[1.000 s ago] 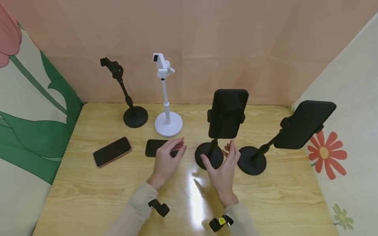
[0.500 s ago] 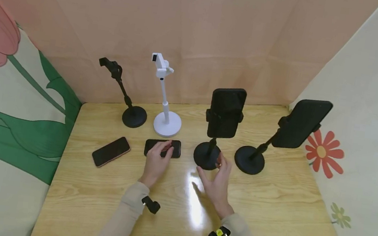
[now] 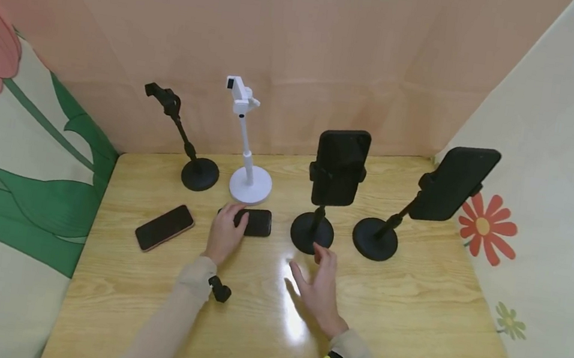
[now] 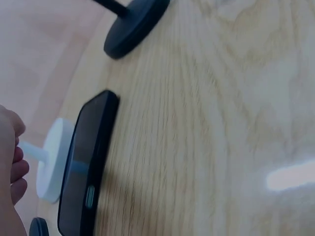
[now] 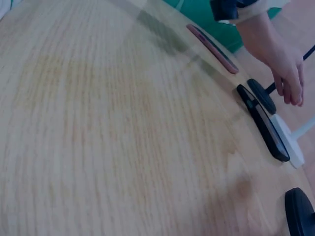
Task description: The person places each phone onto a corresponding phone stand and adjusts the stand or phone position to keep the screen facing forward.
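Note:
My left hand is over the left end of a black phone that lies flat on the table. In the right wrist view a gap shows between that hand and the phone; its fingers are loosely bent and hold nothing. My right hand hovers with thumb and fingers spread, in front of the round base of a black phone stand. A dark phone sits upright in that stand's clamp. Behind the flat phone rises a white phone stand with a bare clamp.
A pink-edged phone lies at the left. Behind it stands a black phone stand with a bare clamp. At the right another black stand holds a tilted phone. A cloth backdrop hangs behind the wooden table.
My left hand has moved left over the flat black phone, uncovering its right end. My right hand has drawn back toward me, away from the stand base. The camera view has shifted slightly.

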{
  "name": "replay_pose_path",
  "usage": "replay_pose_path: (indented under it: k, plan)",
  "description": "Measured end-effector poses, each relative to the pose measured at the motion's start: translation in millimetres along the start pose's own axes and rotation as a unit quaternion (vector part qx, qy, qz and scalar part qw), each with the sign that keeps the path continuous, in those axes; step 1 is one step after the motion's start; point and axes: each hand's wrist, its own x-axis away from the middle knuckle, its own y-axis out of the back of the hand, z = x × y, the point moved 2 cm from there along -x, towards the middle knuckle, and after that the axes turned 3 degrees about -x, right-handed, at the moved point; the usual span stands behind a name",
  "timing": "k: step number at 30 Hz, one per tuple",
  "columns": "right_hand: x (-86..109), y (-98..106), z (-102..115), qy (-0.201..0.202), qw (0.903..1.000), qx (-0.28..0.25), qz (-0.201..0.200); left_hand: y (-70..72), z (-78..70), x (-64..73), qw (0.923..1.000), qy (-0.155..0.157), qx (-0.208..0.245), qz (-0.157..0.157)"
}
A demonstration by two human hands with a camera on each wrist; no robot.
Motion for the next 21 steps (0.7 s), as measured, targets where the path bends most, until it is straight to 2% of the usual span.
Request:
replay_pose_path:
  k: [7, 13, 17, 21]
  plan:
    - [4.6, -5, 3, 0.008, 0.9996, -0.004, 0.025, -4.1, 13.4, -11.3, 0.9983, 0.035, -0.032, 0.033]
    - [7.6, -10, 4, -0.020, 0.9968, -0.004, 0.078, -12.6, 20.3, -21.7, 0.9941, 0.053, -0.070, 0.064]
    - [10.3, -12, 4, -0.037, 0.9937, 0.004, 0.105, -17.8, 20.4, -28.6, 0.9899, 0.040, -0.110, 0.080]
    - [11.7, -13, 5, -0.037, 0.9927, 0.015, 0.114, -20.8, 18.0, -35.8, 0.9838, 0.019, -0.150, 0.097]
